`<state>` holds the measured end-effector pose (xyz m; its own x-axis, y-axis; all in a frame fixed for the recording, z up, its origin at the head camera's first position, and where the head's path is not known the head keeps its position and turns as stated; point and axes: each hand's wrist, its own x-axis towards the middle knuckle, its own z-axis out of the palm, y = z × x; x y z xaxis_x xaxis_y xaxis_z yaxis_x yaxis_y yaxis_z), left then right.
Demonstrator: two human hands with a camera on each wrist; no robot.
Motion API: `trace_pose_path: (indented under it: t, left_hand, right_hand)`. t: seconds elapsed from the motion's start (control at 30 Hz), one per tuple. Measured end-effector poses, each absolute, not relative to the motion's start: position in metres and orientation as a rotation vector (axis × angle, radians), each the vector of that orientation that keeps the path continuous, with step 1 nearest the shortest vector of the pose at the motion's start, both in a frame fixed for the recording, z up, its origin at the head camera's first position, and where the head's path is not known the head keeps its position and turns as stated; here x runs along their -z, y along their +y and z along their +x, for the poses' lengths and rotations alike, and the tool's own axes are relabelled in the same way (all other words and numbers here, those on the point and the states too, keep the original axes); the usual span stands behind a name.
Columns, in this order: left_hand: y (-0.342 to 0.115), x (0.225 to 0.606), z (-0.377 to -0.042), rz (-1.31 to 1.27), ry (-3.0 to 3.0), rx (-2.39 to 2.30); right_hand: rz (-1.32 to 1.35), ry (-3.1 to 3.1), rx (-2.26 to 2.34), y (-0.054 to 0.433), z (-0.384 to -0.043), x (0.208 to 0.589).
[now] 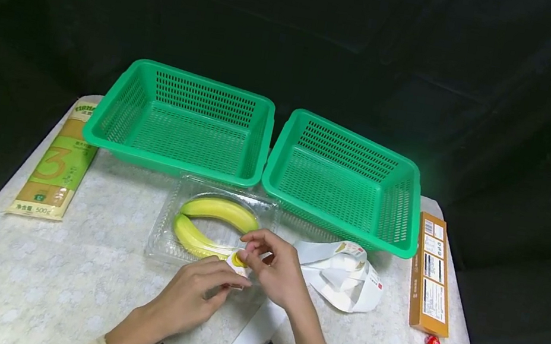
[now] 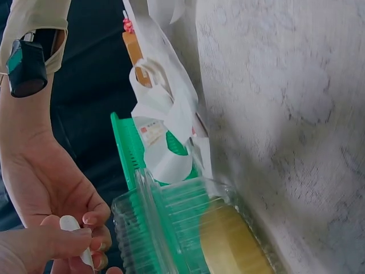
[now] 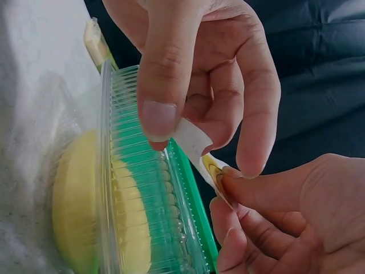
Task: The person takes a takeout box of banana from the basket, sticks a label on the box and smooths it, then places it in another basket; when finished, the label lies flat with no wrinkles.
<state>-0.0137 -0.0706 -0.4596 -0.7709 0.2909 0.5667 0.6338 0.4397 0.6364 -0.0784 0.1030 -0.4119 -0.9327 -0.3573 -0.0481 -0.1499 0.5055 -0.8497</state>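
Both hands meet over the near right part of a clear plastic clamshell box [image 1: 159,238], which holds two bananas [image 1: 219,209]. Between the fingertips is a small white piece of label paper [image 3: 193,137] with a yellow sticker [image 3: 212,169] at one end. My left hand [image 1: 193,294] pinches the white end between thumb and finger. The yellow end is pinched by my right hand [image 1: 281,269], from the other side. In the left wrist view the white paper [image 2: 71,224] shows between the fingertips, its yellow face hidden.
Two green baskets [image 1: 189,167] [image 1: 337,224] stand behind the box. Loops of white label strip [image 1: 364,294] lie to the right of the hands. At the left is a spaghetti pack [image 1: 57,167]; at the right, an orange box [image 1: 432,275] and a red lollipop [image 1: 433,343].
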Motion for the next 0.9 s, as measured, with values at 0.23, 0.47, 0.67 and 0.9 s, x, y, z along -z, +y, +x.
trace_pose_path:
  t: [0.23, 0.47, 0.67, 0.9]
  left_hand:
    - [-0.076, 0.46, -0.019, -0.762, -2.307, 1.262]
    - [-0.079, 0.465, -0.025, -0.736, -2.231, 1.264]
    - [-0.082, 0.465, -0.031, -0.694, -2.213, 1.253]
    - [-0.087, 0.466, -0.037, -0.642, -2.194, 1.203]
  right_hand:
    - [-0.489, 2.542, 1.412, 0.095, -0.087, 0.411]
    - [-0.553, 2.574, 1.359, 0.086, -0.097, 0.405]
    - [-0.628, 2.591, 1.304, 0.079, -0.106, 0.401]
    - [-0.654, 2.61, 1.306, 0.072, -0.117, 0.408]
